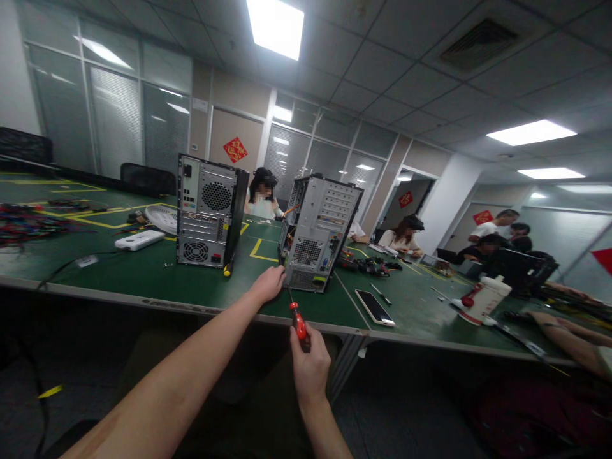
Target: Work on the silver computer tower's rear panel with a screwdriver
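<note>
In my right hand (pixel 310 366) is a screwdriver (pixel 297 322) with a red and black handle, my fingers closed round its lower end. Its thin shaft points up at the lower rear edge of a silver computer case (pixel 318 236). That case stands upright on the green table (pixel 229 288), its rear panel towards me and its left side open with wires inside. My left hand (pixel 268 285) is closed at the case's lower left corner, the fingertips partly hidden. Whether the screwdriver tip touches the case I cannot tell.
A second computer case (pixel 205 213) stands to the left, a yellow-handled screwdriver (pixel 228 269) beside it. A white power strip (pixel 139 240) and tangled cables (pixel 33 223) lie further left. To the right are a phone (pixel 375 308), a white container (pixel 485 301) and people at work.
</note>
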A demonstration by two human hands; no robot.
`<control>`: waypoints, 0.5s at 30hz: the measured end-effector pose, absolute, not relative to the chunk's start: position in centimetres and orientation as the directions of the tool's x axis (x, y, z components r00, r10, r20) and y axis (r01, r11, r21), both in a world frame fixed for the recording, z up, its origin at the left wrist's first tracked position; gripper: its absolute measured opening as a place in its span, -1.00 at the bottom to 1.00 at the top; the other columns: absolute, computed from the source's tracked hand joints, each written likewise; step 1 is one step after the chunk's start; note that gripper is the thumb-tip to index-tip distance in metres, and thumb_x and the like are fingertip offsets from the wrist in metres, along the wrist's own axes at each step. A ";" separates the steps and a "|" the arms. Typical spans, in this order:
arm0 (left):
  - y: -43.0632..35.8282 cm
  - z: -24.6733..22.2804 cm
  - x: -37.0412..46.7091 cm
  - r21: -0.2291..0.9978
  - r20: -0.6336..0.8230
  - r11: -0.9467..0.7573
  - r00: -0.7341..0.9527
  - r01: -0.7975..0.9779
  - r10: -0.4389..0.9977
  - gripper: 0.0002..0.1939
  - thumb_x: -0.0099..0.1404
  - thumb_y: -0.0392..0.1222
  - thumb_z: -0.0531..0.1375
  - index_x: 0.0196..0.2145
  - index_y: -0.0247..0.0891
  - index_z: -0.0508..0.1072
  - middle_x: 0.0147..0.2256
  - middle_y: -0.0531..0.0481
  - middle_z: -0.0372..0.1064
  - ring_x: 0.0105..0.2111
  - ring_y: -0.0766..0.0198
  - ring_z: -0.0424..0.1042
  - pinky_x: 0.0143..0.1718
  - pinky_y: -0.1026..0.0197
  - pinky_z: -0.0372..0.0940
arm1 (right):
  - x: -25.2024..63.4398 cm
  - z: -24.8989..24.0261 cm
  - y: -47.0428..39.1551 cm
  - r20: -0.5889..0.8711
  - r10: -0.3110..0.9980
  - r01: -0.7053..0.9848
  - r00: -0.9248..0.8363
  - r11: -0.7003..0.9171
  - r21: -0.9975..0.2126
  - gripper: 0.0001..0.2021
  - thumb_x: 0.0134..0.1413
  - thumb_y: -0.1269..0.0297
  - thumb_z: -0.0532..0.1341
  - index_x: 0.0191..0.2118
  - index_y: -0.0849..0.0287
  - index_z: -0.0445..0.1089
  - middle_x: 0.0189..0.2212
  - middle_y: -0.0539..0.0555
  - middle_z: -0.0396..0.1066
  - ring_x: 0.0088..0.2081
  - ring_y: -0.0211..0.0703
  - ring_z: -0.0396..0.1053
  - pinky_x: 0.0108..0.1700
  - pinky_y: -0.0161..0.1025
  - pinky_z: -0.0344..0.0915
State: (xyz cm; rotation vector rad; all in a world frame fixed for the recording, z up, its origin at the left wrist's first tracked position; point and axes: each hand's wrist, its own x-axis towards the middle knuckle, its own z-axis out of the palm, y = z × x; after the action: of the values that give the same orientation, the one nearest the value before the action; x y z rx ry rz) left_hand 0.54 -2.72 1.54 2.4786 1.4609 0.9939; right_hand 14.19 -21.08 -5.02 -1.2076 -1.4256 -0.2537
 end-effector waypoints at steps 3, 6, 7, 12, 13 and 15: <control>-2.6 1.4 0.6 0.381 0.492 -0.543 0.333 0.748 0.805 -0.77 0.48 -0.11 -0.06 -0.12 -0.21 0.33 -0.19 -0.16 0.42 -0.16 0.12 0.44 -0.14 0.16 0.28 | 14.0 -4.6 -21.2 0.803 0.540 0.740 0.253 0.426 -0.520 -0.70 0.27 0.09 0.23 -0.13 0.25 0.48 -0.30 0.14 0.54 -0.36 -0.19 0.50 -0.25 -0.31 0.41; -2.6 1.5 0.6 0.388 0.490 -0.544 0.334 0.744 0.806 -0.78 0.48 -0.12 -0.06 -0.12 -0.20 0.33 -0.19 -0.16 0.42 -0.16 0.11 0.44 -0.14 0.15 0.28 | 13.8 -4.1 -21.3 0.753 0.586 0.693 0.301 0.408 -0.595 -0.68 0.24 0.02 0.23 -0.20 0.22 0.49 -0.34 0.13 0.55 -0.38 -0.18 0.51 -0.27 -0.32 0.40; -2.7 1.5 0.6 0.391 0.488 -0.542 0.332 0.743 0.807 -0.78 0.48 -0.12 -0.06 -0.12 -0.20 0.33 -0.18 -0.16 0.42 -0.16 0.11 0.44 -0.14 0.15 0.28 | 13.7 -3.9 -21.4 0.727 0.605 0.666 0.325 0.399 -0.630 -0.66 0.23 -0.01 0.23 -0.22 0.22 0.49 -0.36 0.12 0.56 -0.40 -0.18 0.52 -0.29 -0.32 0.39; -2.6 1.5 0.5 0.399 0.476 -0.534 0.330 0.745 0.816 -0.75 0.49 -0.10 -0.07 -0.10 -0.21 0.34 -0.19 -0.16 0.42 -0.16 0.12 0.44 -0.13 0.15 0.28 | 14.0 -3.3 -21.5 0.543 0.720 0.522 0.432 0.291 -0.802 -0.58 0.22 -0.10 0.20 -0.44 0.17 0.37 -0.65 0.00 0.42 -0.63 -0.21 0.43 -0.53 -0.39 0.25; -2.6 1.4 0.5 0.400 0.475 -0.535 0.331 0.744 0.815 -0.75 0.49 -0.10 -0.08 -0.10 -0.21 0.34 -0.18 -0.16 0.42 -0.16 0.12 0.44 -0.13 0.15 0.28 | 14.1 -3.3 -21.5 0.526 0.730 0.514 0.436 0.278 -0.812 -0.58 0.23 -0.10 0.19 -0.46 0.16 0.36 -0.67 -0.01 0.39 -0.65 -0.22 0.41 -0.55 -0.40 0.23; -2.5 1.4 0.5 0.400 0.480 -0.539 0.331 0.741 0.812 -0.74 0.49 -0.09 -0.08 -0.11 -0.21 0.34 -0.18 -0.16 0.42 -0.17 0.13 0.44 -0.14 0.15 0.28 | 14.3 -3.4 -21.4 0.551 0.719 0.528 0.424 0.298 -0.795 -0.61 0.23 -0.08 0.20 -0.39 0.18 0.39 -0.60 0.01 0.43 -0.58 -0.20 0.45 -0.51 -0.38 0.28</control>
State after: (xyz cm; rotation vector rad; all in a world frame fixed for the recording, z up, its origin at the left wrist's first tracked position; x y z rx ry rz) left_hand 0.54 -2.51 1.36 2.4726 1.4487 0.9929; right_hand 14.32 -21.35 -3.44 -1.3575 -1.2278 0.1828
